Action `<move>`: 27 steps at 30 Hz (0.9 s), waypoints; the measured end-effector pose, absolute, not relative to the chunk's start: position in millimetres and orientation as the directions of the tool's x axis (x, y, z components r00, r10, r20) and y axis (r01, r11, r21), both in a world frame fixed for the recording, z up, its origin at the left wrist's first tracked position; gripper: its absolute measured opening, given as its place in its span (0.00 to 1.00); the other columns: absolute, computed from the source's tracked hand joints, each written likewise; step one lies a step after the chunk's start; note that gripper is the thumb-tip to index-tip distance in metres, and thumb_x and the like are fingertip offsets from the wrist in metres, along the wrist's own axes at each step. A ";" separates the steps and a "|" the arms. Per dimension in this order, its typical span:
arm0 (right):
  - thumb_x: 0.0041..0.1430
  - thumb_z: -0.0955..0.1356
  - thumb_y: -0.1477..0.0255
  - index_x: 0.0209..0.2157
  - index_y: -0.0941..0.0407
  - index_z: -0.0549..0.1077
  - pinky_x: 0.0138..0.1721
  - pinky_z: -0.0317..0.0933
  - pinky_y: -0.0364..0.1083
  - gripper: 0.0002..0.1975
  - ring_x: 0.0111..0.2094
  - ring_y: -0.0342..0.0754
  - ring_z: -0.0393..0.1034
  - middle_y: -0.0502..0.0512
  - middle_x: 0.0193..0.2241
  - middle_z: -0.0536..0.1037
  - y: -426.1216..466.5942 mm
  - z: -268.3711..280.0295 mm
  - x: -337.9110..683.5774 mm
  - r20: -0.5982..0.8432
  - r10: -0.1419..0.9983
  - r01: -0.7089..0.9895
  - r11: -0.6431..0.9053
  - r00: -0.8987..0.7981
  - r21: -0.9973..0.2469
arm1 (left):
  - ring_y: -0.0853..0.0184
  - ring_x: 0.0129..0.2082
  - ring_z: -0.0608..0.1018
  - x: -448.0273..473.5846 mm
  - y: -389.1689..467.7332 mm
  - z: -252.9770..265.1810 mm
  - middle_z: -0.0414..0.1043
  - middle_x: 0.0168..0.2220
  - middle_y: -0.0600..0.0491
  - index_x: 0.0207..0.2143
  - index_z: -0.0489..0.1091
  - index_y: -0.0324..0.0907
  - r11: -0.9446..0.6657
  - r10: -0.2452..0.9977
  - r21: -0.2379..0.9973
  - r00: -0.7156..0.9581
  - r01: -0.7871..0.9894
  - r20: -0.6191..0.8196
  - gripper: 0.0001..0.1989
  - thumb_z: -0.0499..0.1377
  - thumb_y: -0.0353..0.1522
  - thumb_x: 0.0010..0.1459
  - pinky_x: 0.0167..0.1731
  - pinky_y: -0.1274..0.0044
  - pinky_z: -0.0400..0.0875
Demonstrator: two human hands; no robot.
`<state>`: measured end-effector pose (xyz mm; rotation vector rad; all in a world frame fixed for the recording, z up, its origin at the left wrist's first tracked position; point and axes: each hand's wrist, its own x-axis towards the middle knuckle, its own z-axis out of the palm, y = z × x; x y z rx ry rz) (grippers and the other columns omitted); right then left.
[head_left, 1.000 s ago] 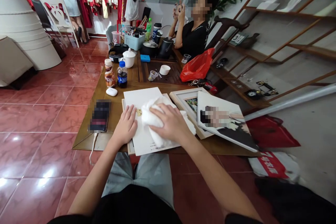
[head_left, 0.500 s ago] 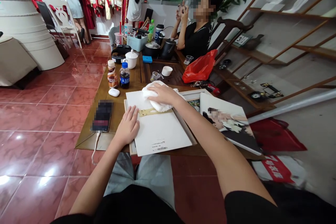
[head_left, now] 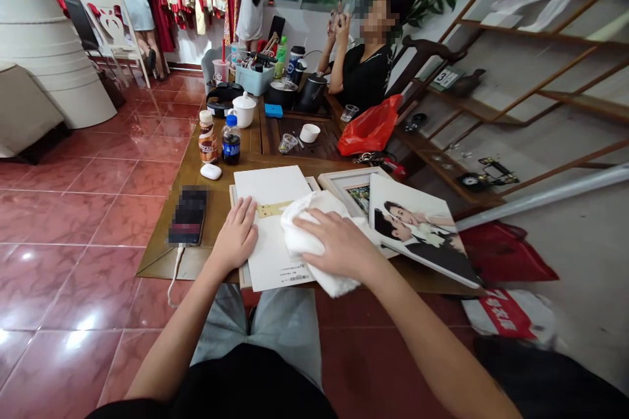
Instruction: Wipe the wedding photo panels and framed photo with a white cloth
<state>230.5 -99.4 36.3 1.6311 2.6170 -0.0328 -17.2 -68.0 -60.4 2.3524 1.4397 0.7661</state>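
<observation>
A white board (head_left: pixel 270 255) with small print and a barcode near its front edge lies on a wooden frame at the table's near edge. Across the board runs a yellowish strip (head_left: pixel 268 209), partly covered. My left hand (head_left: pixel 236 236) rests flat on the board's left edge, fingers stretched out. White cloth (head_left: pixel 304 209) is bunched under my right hand (head_left: pixel 339 245), which presses it on the board's right side; some of the cloth hangs over the front edge. Just right of it, a printed photo panel (head_left: pixel 417 229) leans over another frame (head_left: pixel 339 178).
A phone (head_left: pixel 188 216) on a white cable, a white earbud case (head_left: pixel 211 171) and two bottles (head_left: pixel 230 141) stand on the left. Behind are a lidded white mug (head_left: pixel 244 109), a small white bowl (head_left: pixel 310 133) and a red plastic bag (head_left: pixel 371 127). A person (head_left: pixel 363 65) sits at the far right.
My right hand has drawn the white cloth from the board's far part toward me and to the right, uncovering the far edge. My left hand stays in place.
</observation>
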 end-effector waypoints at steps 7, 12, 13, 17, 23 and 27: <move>0.51 0.73 0.60 0.62 0.48 0.71 0.50 0.60 0.62 0.34 0.54 0.67 0.63 0.62 0.61 0.71 -177.8 18.1 243.2 0.060 0.890 0.891 0.453 -0.452 0.001 | 0.56 0.75 0.46 -16.5 -68.8 -59.2 0.47 0.74 0.41 0.71 0.52 0.37 -0.464 0.885 0.502 0.365 0.730 0.288 0.29 0.44 0.34 0.70 0.71 0.57 0.48; 0.52 0.73 0.57 0.62 0.47 0.71 0.50 0.56 0.60 0.35 0.56 0.67 0.61 0.61 0.62 0.71 -159.4 16.3 229.7 0.044 0.854 0.854 0.519 -0.518 -0.020 | 0.55 0.75 0.46 -18.4 -66.4 -62.1 0.47 0.74 0.41 0.71 0.52 0.38 -0.474 0.880 0.516 0.370 0.713 0.297 0.29 0.43 0.34 0.70 0.71 0.55 0.48; 0.54 0.73 0.56 0.63 0.47 0.70 0.50 0.55 0.60 0.35 0.56 0.66 0.61 0.61 0.62 0.70 -149.9 15.4 226.0 0.047 0.856 0.856 0.516 -0.515 -0.014 | 0.55 0.75 0.46 -18.6 -66.2 -62.2 0.47 0.74 0.41 0.71 0.52 0.38 -0.475 0.880 0.517 0.372 0.712 0.296 0.29 0.43 0.34 0.70 0.71 0.55 0.48; 0.61 0.68 0.55 0.65 0.48 0.68 0.51 0.56 0.61 0.32 0.56 0.66 0.61 0.63 0.64 0.68 -103.1 12.6 213.3 0.071 0.897 0.899 0.436 -0.437 0.026 | 0.55 0.75 0.45 -18.7 -66.2 -61.3 0.47 0.74 0.40 0.71 0.53 0.35 -0.476 0.879 0.517 0.382 0.711 0.284 0.29 0.43 0.34 0.70 0.71 0.57 0.46; 0.65 0.64 0.54 0.65 0.49 0.66 0.52 0.58 0.65 0.30 0.57 0.67 0.60 0.62 0.64 0.67 -36.5 19.0 201.1 0.090 0.929 0.932 0.362 -0.359 -0.021 | 0.55 0.75 0.45 -19.9 -65.9 -62.8 0.47 0.74 0.42 0.72 0.52 0.39 -0.487 0.873 0.516 0.383 0.705 0.302 0.29 0.44 0.34 0.71 0.70 0.54 0.49; 0.66 0.62 0.54 0.65 0.50 0.65 0.53 0.58 0.68 0.30 0.58 0.68 0.59 0.62 0.64 0.66 1.8 18.9 192.3 0.099 0.944 0.945 0.321 -0.315 -0.062 | 0.55 0.75 0.45 -20.7 -65.5 -63.4 0.48 0.74 0.42 0.72 0.52 0.39 -0.495 0.869 0.509 0.391 0.704 0.304 0.29 0.43 0.34 0.71 0.70 0.54 0.49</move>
